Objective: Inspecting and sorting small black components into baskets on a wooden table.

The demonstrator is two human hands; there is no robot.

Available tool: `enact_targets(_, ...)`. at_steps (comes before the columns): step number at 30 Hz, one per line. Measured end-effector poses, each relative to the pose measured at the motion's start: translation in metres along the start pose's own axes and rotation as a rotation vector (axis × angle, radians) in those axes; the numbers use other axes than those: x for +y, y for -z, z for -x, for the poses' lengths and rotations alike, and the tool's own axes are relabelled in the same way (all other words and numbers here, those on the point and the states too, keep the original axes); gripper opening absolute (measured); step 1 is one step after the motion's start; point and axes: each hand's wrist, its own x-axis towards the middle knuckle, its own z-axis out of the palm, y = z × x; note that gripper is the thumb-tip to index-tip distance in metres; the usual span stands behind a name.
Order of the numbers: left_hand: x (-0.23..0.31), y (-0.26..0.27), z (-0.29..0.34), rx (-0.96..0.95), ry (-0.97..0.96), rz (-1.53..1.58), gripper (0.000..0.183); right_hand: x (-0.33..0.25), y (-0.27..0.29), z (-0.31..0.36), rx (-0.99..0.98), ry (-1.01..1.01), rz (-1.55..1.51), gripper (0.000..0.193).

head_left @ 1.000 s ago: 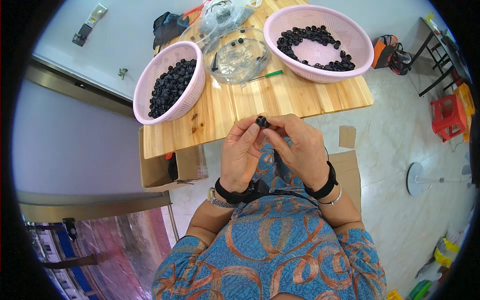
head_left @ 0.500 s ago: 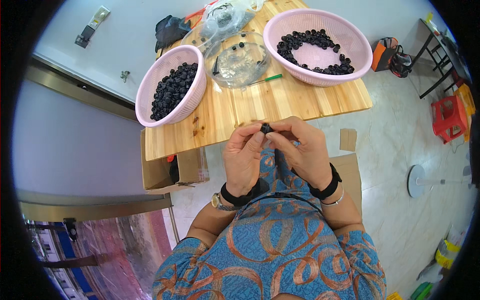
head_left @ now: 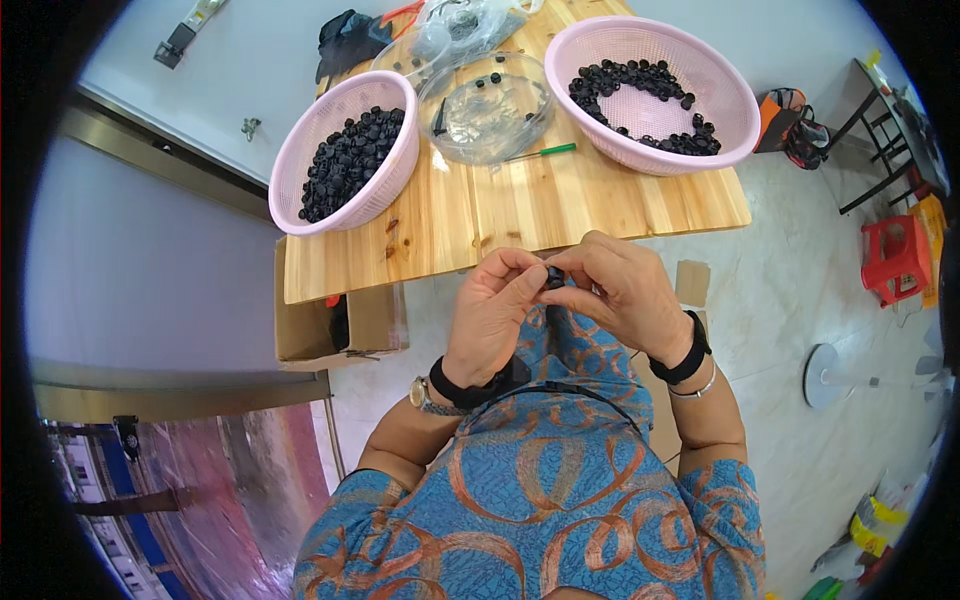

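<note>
Just off the table's front edge, a small round black plastic part (head_left: 555, 278) is held between my two hands. My left hand (head_left: 492, 318) pinches its left side with thumb and forefinger. My right hand (head_left: 622, 300) grips the other side between thumb and fingers, which cover much of it. On the table's left stands a pink mesh basket (head_left: 393, 190) heaped with similar black parts (head_left: 350, 165). The pink basket (head_left: 738, 110) at the right holds fewer, spread in a ring around its bare bottom.
Between the baskets, a clear round plastic tray (head_left: 485, 135) with a few black pieces sits on the wooden table (head_left: 590, 205). A green-handled screwdriver (head_left: 557, 150) lies beside it. Plastic bags (head_left: 470, 25) are behind. A cardboard box (head_left: 300, 330) stands below left, a red stool (head_left: 893, 255) far right.
Both hands have shifted slightly right with the black part. The right hand's fingers have changed position around it, and the part now sits nearer that hand. The view has tilted a little.
</note>
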Motion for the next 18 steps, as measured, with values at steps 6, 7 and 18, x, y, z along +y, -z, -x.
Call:
enact_targets(6, 0.000, 0.001, -0.001, 0.003, -0.069, -0.202, 0.005, -0.001, -0.015, 0.002, 0.048, -0.051, 0.089, 0.024)
enact_targets(7, -0.001, 0.000, -0.002, 0.001, -0.131, -0.282, 0.007, -0.002, -0.018, 0.002, 0.096, -0.068, 0.078, 0.023)
enact_targets(18, 0.010, 0.005, -0.008, -0.033, -0.052, -0.237, 0.021, 0.003, -0.030, -0.003, 0.165, -0.283, -0.138, 0.021)
